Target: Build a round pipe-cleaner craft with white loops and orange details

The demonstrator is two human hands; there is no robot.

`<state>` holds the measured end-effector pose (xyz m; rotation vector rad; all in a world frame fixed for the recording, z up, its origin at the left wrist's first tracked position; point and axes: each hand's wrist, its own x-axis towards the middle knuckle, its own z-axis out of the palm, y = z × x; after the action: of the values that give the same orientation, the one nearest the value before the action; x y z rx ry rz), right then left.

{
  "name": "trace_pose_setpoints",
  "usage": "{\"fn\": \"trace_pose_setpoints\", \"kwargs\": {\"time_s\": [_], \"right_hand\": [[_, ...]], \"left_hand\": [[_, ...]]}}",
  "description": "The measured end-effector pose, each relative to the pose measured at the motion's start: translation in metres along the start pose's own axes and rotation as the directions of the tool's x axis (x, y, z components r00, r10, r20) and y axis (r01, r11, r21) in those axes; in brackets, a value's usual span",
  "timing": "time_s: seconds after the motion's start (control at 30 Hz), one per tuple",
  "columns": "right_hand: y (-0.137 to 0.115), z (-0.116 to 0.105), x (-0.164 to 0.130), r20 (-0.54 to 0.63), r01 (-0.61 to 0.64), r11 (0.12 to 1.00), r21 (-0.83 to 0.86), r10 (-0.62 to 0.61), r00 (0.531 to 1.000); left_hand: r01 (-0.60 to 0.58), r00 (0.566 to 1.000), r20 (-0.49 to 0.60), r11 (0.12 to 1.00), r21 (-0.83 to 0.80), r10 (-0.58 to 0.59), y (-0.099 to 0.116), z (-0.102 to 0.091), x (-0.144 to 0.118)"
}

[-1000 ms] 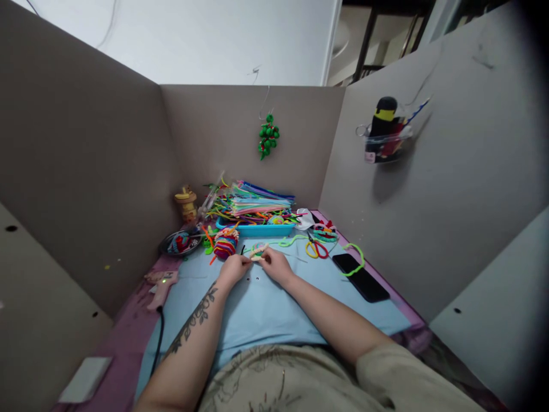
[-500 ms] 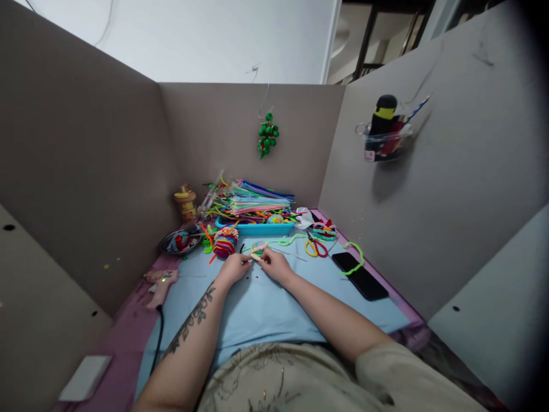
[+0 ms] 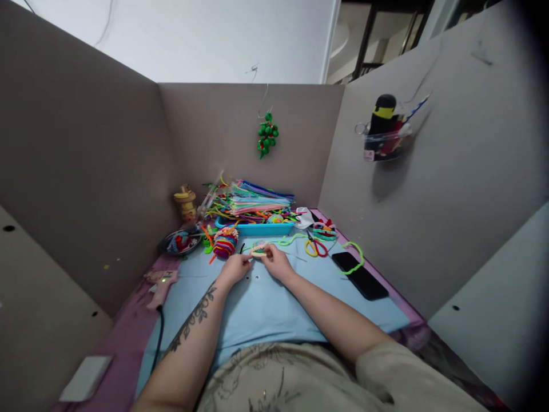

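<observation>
A small coil of pipe cleaner (image 3: 259, 250), cream at the rim with green and pink inside, lies between my hands over the blue mat (image 3: 274, 309). My left hand (image 3: 237, 268) pinches its left edge with thumb and forefinger. On the other side my right hand (image 3: 275, 262) has its fingers closed on the right edge. A green strand (image 3: 288, 240) runs behind it toward the right. Two tiny dark beads (image 3: 257, 277) rest on the mat just below. Left of the coil is a striped pipe-cleaner ball (image 3: 225, 242).
Behind stands a blue tray (image 3: 266, 229) heaped with pipe cleaners. Scissors (image 3: 316, 247) and a phone (image 3: 359, 276) lie to the right. A pink glue gun (image 3: 161, 286) with a cord and a metal bowl (image 3: 180, 242) are on the left. Grey panels (image 3: 253, 137) enclose the table.
The coil has tilted slightly, its cream rim now more level between my fingers. My right hand has shifted a little; the left is nearly still.
</observation>
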<state>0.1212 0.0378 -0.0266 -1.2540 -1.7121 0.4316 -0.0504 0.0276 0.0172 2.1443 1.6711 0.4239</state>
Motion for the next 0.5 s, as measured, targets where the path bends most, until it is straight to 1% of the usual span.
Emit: {"fn": "trace_pose_setpoints", "kwargs": {"time_s": [0.1, 0.2, 0.4, 0.5], "right_hand": [[0.0013, -0.0016, 0.0005, -0.027, -0.039, 0.999, 0.017, 0.04, 0.999], [0.0022, -0.0031, 0.0023, -0.014, -0.059, 0.998, 0.012, 0.059, 0.998], [0.0041, -0.0024, 0.0054, -0.003, -0.076, 0.997, 0.029, 0.076, 0.997], [0.0027, -0.0024, 0.0045, 0.017, -0.058, 0.998, 0.033, 0.058, 0.998]], "left_hand": [[-0.017, 1.0, 0.005, 0.999, -0.038, 0.017, 0.0, 0.0004, -0.0001], [-0.021, 1.0, 0.006, 0.999, -0.04, 0.021, -0.0012, 0.0014, 0.0007], [-0.066, 0.998, -0.004, 0.997, -0.026, 0.066, -0.0025, 0.0027, 0.0017], [-0.081, 0.997, -0.01, 0.996, -0.027, 0.081, -0.0034, 0.0023, 0.0014]]}}
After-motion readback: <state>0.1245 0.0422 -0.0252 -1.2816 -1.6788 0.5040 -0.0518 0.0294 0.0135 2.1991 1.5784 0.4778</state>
